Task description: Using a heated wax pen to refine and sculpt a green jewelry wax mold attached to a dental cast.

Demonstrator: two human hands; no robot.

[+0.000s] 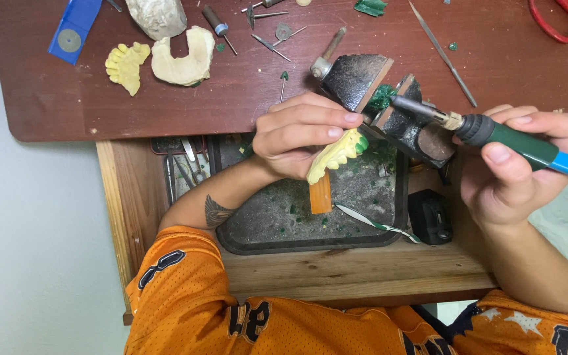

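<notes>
My left hand (300, 135) grips a yellow tooth model (335, 154) with green wax at its tip, mounted on an orange stick (321, 194). It holds the model against the dark bench peg (376, 98). My right hand (517, 167) holds a green and blue rotary handpiece (527, 146) like a pen. Its metal tip (405, 104) points left at the green wax (381, 97) on the peg, just above the model.
A black tray (284, 223) with green wax shavings lies in the open wooden drawer (363, 269). On the red-brown desk (527, 72) lie plaster tooth casts (182, 56), a yellow cast (126, 66), several burs (267, 43), a thin file (442, 52), red scissors (557, 20) and a blue holder (72, 29).
</notes>
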